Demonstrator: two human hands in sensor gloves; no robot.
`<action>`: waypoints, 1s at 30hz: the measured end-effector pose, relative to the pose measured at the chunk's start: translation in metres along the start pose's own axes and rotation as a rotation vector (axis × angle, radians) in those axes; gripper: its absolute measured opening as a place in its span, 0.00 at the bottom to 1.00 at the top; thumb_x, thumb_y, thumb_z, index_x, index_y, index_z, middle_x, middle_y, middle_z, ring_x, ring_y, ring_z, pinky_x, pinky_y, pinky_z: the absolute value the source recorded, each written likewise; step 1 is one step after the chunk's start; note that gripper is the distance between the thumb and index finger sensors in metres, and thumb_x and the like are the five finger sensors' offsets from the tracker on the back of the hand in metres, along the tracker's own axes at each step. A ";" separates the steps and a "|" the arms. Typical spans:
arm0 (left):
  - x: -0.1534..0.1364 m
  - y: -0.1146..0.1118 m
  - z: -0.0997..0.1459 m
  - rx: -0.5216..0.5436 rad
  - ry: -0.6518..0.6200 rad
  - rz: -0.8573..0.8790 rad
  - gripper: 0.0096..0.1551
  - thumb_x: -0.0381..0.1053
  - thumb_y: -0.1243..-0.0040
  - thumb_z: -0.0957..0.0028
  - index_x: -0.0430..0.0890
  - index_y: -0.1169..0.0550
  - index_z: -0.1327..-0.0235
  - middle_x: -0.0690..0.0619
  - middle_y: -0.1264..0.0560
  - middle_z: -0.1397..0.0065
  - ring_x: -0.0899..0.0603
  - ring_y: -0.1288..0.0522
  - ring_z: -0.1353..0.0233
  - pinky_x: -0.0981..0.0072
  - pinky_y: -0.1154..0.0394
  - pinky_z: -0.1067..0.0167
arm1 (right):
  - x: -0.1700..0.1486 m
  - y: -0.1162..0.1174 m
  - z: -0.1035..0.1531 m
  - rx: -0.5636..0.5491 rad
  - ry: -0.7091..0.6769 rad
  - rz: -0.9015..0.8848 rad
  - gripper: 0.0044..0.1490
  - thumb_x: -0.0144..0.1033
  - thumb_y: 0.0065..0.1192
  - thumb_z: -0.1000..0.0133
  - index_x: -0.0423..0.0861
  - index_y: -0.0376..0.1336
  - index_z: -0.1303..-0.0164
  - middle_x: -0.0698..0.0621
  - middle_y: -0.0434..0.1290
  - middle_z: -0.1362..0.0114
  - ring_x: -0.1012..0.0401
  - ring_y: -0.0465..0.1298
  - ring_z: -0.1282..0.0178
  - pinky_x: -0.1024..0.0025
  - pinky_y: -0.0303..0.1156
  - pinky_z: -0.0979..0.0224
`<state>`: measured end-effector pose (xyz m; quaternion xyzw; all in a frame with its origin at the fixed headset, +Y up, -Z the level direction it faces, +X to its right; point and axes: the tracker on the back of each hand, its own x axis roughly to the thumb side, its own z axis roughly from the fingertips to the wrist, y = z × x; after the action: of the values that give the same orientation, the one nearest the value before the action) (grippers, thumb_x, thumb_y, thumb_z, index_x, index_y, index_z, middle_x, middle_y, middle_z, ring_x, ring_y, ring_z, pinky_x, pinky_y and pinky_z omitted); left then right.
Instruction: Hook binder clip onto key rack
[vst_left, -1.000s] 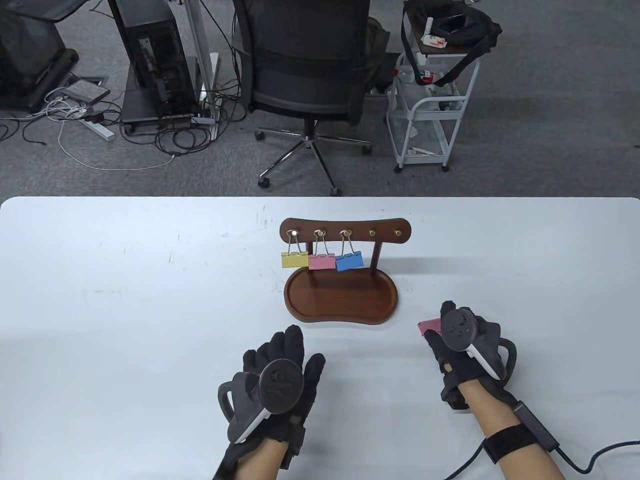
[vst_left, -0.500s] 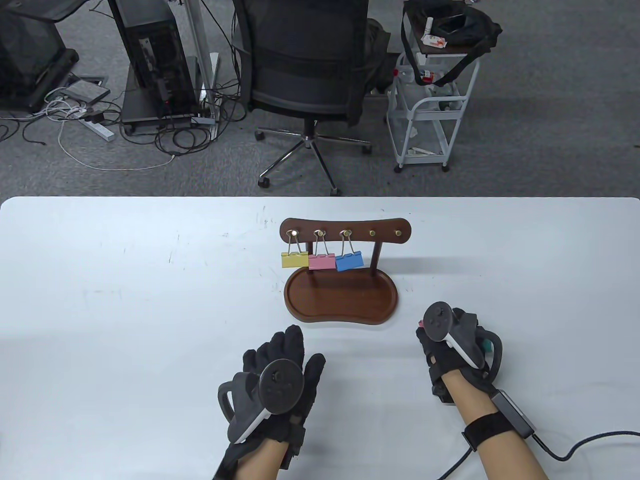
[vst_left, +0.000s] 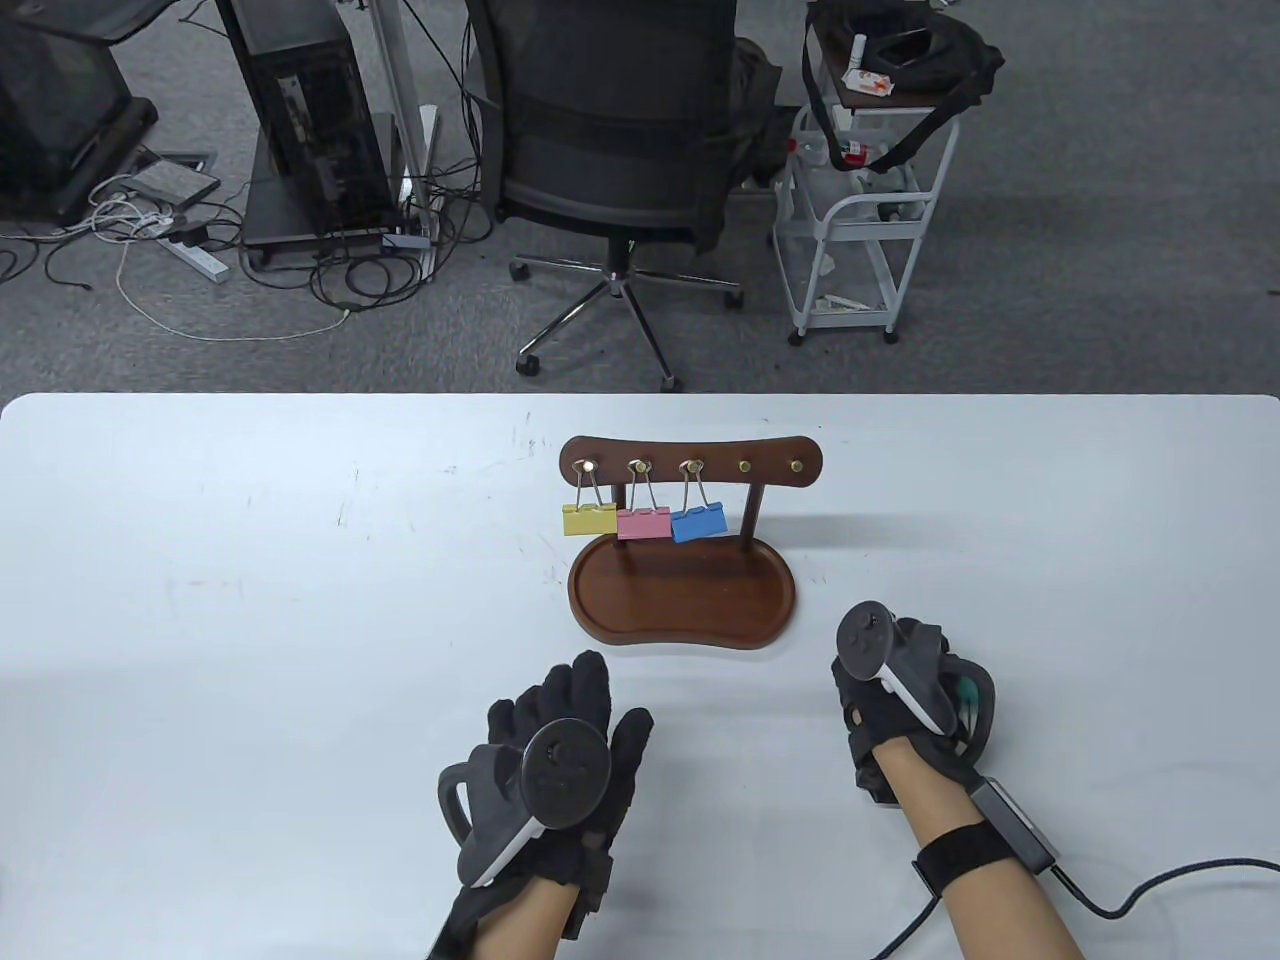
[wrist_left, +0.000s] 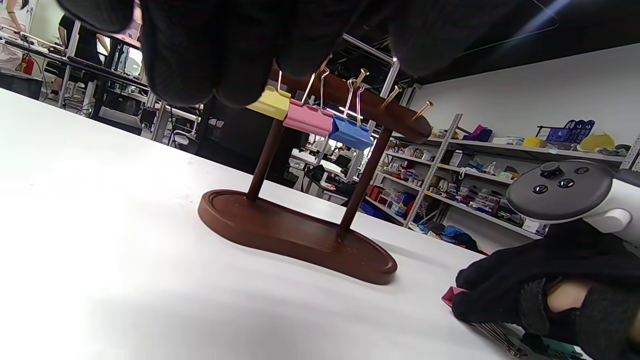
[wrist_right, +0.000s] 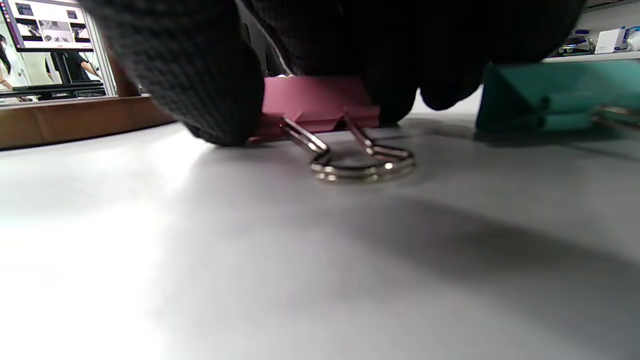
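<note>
two right pegs (vst_left: 770, 466) bare, three clips (vst_left: 644, 522) crowding left pegs

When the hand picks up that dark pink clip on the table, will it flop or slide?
Probably not flop: the dark pink clip's body looks like stiff folded metal. Its wire handles likely swing loose. It looks small under the right hand, so probably light, and could skid on the smooth table.

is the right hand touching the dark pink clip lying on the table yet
Touching. In the right wrist view the right hand's fingers press against both ends of the dark pink clip, which lies on the table with its wire handles flat.
</note>
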<state>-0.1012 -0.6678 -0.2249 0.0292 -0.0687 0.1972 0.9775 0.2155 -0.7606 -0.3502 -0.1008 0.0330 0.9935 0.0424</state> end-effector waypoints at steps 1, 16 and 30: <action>0.000 0.000 0.000 -0.001 -0.001 0.001 0.45 0.60 0.43 0.36 0.31 0.32 0.17 0.26 0.29 0.21 0.18 0.29 0.27 0.18 0.43 0.31 | 0.000 0.000 0.000 0.000 0.000 -0.002 0.49 0.49 0.73 0.45 0.32 0.63 0.21 0.28 0.69 0.26 0.28 0.67 0.30 0.28 0.60 0.31; 0.003 -0.002 0.001 -0.007 -0.018 0.002 0.45 0.60 0.43 0.36 0.31 0.32 0.16 0.26 0.29 0.21 0.18 0.29 0.27 0.18 0.43 0.31 | 0.003 -0.003 0.001 0.019 0.034 0.061 0.47 0.45 0.74 0.46 0.35 0.64 0.20 0.25 0.69 0.25 0.27 0.68 0.30 0.28 0.61 0.31; 0.003 -0.003 0.001 -0.008 -0.028 0.003 0.45 0.60 0.43 0.36 0.31 0.32 0.16 0.26 0.29 0.21 0.18 0.29 0.27 0.18 0.43 0.31 | 0.006 -0.019 0.012 0.001 -0.088 -0.043 0.52 0.43 0.74 0.47 0.29 0.57 0.19 0.25 0.68 0.26 0.30 0.70 0.31 0.28 0.63 0.32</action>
<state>-0.0979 -0.6694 -0.2237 0.0280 -0.0833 0.1982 0.9762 0.2085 -0.7406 -0.3412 -0.0575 0.0293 0.9958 0.0653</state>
